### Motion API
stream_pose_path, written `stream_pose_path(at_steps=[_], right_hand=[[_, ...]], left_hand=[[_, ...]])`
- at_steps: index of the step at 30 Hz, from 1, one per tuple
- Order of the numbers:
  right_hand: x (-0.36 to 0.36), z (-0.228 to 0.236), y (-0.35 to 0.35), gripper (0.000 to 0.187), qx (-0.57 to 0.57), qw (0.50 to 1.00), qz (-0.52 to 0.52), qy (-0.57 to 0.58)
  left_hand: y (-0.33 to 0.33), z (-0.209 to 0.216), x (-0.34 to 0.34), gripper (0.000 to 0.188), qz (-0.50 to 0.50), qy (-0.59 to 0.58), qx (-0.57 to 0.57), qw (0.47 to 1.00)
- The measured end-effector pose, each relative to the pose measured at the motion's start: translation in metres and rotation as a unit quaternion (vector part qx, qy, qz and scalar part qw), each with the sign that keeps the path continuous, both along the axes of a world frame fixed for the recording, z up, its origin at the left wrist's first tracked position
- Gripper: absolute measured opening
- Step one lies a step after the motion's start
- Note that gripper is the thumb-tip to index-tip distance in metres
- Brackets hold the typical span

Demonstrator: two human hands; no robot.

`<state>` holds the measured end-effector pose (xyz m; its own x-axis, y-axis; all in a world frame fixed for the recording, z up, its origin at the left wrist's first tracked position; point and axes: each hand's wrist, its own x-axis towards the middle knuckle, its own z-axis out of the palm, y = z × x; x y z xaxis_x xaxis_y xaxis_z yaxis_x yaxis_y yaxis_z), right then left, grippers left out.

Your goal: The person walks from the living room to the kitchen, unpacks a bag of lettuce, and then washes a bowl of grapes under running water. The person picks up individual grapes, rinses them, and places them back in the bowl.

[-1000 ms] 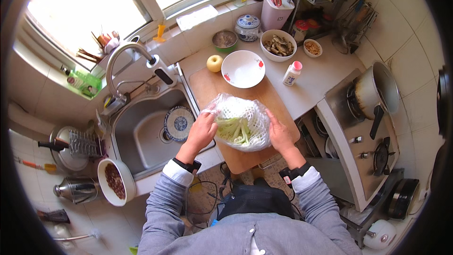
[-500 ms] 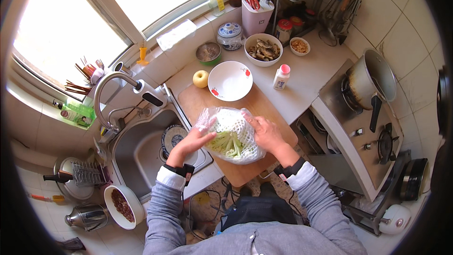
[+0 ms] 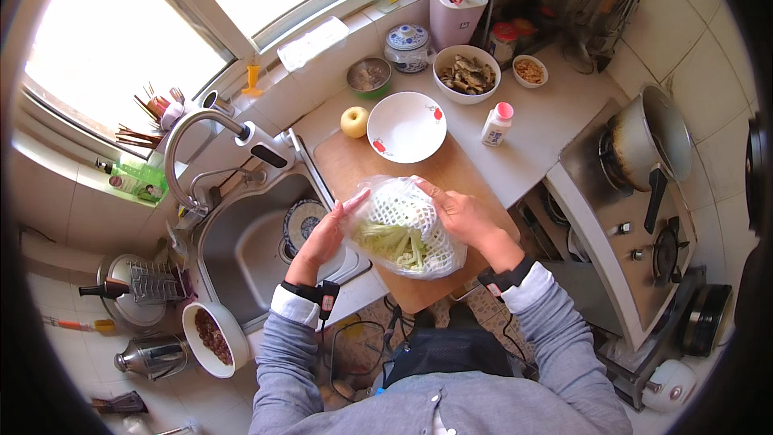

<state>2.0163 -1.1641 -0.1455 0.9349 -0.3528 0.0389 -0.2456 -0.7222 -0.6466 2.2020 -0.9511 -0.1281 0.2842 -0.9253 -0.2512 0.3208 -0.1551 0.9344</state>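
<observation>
Holding a clear bag point(image 3: 427, 229) of greens point(image 3: 393, 244), left fingers point(image 3: 336, 215) and right fingers point(image 3: 440, 197) grasp its sides.

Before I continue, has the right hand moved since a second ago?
Yes, leftward and forward: the right hand is now closer to the empty white bowl.

Clear film, dull metal, pale wood

The bag point(image 3: 405, 229) is thin, see-through plastic, glossy and crinkled, over a soft-looking white mesh net point(image 3: 440, 243) with a matt surface. Beneath lies a cutting board point(image 3: 411, 294) of smooth, matt wood. On the left, the sink point(image 3: 241, 234) is satin metal, the tap point(image 3: 171, 149) shinier. The far white bowl point(image 3: 407, 127) looks glazed and glossy. On the right, the pot point(image 3: 632, 145) is dull metal, stained brown. The grey sleeves point(image 3: 286, 370), near, are matt woven cloth.
</observation>
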Motion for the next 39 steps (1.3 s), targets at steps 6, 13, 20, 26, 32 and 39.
stream_pose_path(at_steps=[6, 13, 20, 26, 32, 39], right_hand=[[-0.003, -0.008, -0.002, 0.040, 0.021, 1.000, 0.005, -0.010], [0.002, -0.003, -0.007, 0.039, 0.041, 0.998, 0.038, 0.020], [0.006, 0.000, -0.011, 0.059, 0.029, 0.995, 0.066, 0.065], [0.011, 0.004, -0.013, 0.068, 0.042, 0.993, 0.080, 0.082], [0.013, -0.022, -0.019, 0.074, 0.136, 0.980, 0.065, 0.126], [0.022, -0.085, -0.016, 0.047, 0.522, 0.853, -0.009, 0.029]], left_hand=[[0.010, 0.017, -0.005, 0.057, 0.078, -0.058, 0.010, 0.995], [0.003, -0.008, 0.016, 0.034, 0.196, 0.229, 0.099, 0.948], [0.019, 0.000, 0.025, 0.033, 0.176, 0.189, 0.033, 0.965], [0.008, 0.001, 0.025, 0.045, 0.218, 0.286, -0.068, 0.931], [-0.019, -0.032, 0.041, 0.050, 0.132, 0.231, 0.043, 0.963], [-0.013, -0.071, 0.052, 0.040, 0.068, 0.653, -0.023, 0.754]])
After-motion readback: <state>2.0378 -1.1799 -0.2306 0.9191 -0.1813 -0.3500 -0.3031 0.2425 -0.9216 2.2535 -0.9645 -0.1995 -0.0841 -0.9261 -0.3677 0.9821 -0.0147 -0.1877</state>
